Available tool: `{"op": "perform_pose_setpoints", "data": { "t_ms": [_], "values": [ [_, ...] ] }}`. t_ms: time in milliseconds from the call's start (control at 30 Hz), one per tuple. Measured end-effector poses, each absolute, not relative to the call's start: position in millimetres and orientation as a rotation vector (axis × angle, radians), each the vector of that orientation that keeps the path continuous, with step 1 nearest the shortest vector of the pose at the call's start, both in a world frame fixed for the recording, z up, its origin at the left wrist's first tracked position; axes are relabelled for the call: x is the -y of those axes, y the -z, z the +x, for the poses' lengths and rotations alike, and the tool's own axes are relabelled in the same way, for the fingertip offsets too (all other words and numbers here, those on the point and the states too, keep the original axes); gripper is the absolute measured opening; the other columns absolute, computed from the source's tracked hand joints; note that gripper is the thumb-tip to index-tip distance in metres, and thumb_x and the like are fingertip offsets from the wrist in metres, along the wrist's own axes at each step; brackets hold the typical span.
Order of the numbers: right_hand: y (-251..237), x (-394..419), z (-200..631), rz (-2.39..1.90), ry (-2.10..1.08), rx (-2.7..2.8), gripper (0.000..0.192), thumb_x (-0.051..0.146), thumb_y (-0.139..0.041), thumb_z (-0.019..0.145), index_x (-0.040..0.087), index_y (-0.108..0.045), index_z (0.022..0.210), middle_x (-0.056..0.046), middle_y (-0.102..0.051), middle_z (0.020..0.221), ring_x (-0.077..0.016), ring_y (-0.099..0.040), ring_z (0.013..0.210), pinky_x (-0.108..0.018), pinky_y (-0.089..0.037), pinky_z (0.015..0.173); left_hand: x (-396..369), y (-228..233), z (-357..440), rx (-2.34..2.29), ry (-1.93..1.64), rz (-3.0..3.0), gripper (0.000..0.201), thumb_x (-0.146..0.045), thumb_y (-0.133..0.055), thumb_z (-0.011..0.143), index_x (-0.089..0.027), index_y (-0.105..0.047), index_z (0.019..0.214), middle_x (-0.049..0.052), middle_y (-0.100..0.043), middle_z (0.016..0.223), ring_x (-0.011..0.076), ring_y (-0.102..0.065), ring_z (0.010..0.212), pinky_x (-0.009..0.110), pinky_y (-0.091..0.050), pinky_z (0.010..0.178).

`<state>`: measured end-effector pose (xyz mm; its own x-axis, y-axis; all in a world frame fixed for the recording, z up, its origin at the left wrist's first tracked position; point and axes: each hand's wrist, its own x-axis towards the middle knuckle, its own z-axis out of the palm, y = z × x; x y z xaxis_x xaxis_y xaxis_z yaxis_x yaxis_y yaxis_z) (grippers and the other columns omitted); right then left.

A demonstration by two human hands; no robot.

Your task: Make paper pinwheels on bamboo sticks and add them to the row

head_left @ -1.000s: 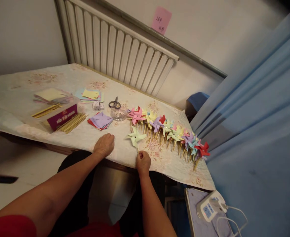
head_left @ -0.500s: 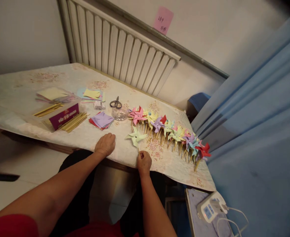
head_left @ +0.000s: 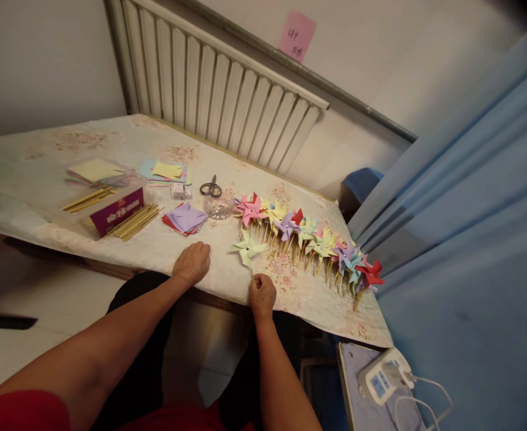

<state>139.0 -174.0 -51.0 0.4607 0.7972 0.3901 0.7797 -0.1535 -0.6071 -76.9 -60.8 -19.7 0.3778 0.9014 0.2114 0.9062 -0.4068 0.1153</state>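
My right hand [head_left: 263, 294] pinches the thin stick of a pale green paper pinwheel [head_left: 247, 248] at the table's front edge. The pinwheel's head faces up, with a small dark dot at its centre. Resting on the cloth to the left, my left hand [head_left: 193, 262] is curled closed, and nothing shows in it. Just beyond it lies a stack of notched paper squares [head_left: 185, 218], purple on top and red below. A clear dish of small shiny pieces [head_left: 219, 207] sits behind, beside black-handled scissors [head_left: 210, 189]. Many finished pinwheels [head_left: 319, 242] lie in a row to the right.
Loose wooden sticks [head_left: 134, 222] lie by a clear packet with a purple label [head_left: 116, 212]. Further back are paper sheets [head_left: 168, 171], small boxes [head_left: 181, 191] and a bag of paper [head_left: 95, 170]. A radiator [head_left: 227, 84] stands behind; a power strip [head_left: 385, 377] sits lower right.
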Motion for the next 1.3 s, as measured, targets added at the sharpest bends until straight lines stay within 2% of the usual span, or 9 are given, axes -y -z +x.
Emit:
{"op": "perform_pose_setpoints", "data": {
  "t_ms": [1300],
  "values": [
    [51.1, 174.1, 139.7, -1.925, -0.042, 1.326, 0.019, 0.012, -0.050, 0.081, 0.019, -0.068, 0.080, -0.003, -0.065, 0.075, -0.0172, -0.056, 0.068, -0.027, -0.040, 0.069, 61.4, 20.9, -76.7, 1.689, 0.394, -2.583, 0.026, -0.018, -0.040, 0.094, -0.013, -0.065, 0.099, 0.015, -0.064, 0.101, 0.0273, -0.059, 0.096, 0.039, -0.042, 0.086]
  ]
}}
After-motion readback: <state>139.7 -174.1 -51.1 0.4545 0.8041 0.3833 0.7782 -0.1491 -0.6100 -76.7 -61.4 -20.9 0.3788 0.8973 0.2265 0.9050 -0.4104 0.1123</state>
